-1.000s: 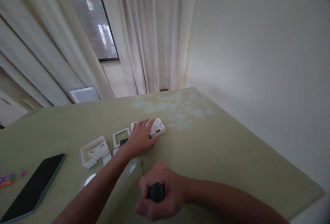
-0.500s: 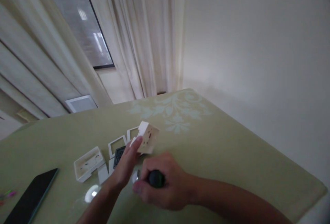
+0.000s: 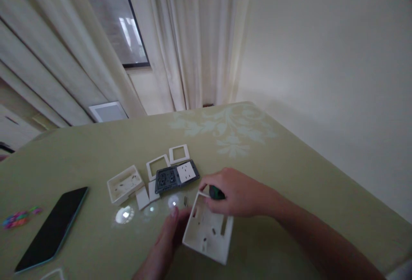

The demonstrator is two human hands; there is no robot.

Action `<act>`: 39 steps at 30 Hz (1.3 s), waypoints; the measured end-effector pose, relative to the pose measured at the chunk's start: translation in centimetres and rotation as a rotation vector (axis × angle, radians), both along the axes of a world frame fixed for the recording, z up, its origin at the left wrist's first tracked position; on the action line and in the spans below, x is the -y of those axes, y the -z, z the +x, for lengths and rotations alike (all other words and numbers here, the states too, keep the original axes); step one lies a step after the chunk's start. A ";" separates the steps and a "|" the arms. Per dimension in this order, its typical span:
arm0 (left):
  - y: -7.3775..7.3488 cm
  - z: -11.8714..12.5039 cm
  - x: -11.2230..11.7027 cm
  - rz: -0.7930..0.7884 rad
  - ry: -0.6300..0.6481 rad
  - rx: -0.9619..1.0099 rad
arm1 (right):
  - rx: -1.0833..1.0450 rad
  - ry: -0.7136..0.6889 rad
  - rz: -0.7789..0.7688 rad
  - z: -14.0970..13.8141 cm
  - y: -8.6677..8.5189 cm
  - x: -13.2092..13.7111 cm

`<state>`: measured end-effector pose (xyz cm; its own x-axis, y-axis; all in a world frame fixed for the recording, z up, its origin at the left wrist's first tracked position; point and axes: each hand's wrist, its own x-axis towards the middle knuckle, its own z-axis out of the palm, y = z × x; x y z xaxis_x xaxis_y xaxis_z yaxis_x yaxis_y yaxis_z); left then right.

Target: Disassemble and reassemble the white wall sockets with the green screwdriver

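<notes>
A white plastic wall-socket back box (image 3: 206, 232) is tilted with its hollow side up, near the table's front. My left hand (image 3: 167, 232) grips it at the left side; the fingers go out of sight behind the wall. Closed round the dark green and black handle of a screwdriver (image 3: 216, 192), my right hand (image 3: 236, 192) is at the box's upper edge, fingertips at the rim. The shaft is hidden from view. Just beyond lies a dark grey socket plate (image 3: 167, 178) with a white socket insert (image 3: 186, 172). Small screws (image 3: 186, 201) lie between it and my left hand.
A second white back box (image 3: 125, 184), two white frames (image 3: 179, 154) and two white cover pieces (image 3: 142, 197) lie left of centre. Further left are a black phone or tablet (image 3: 51, 230) and colourful small items (image 3: 21, 218). A wall borders the table's right side.
The box has come down and toward me, turning its hollow side up. My right hand with the screwdriver has moved to its upper edge. The view has shifted, uncovering the socket plate.
</notes>
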<state>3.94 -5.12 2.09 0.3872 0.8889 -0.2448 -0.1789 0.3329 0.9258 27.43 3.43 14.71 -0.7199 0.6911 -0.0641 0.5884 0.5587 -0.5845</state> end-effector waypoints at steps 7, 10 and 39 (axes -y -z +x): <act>0.8 -2.4 -1.4 0.925 -0.134 -1.018 | 0.284 0.168 0.043 2.1 0.5 -3.1; 2.0 -2.7 -2.0 1.006 -0.083 -1.082 | 0.333 0.142 0.041 2.1 1.5 -3.6; -3.5 -2.1 -12.2 0.863 0.075 -1.361 | 0.262 -0.069 0.067 0.8 1.8 -2.4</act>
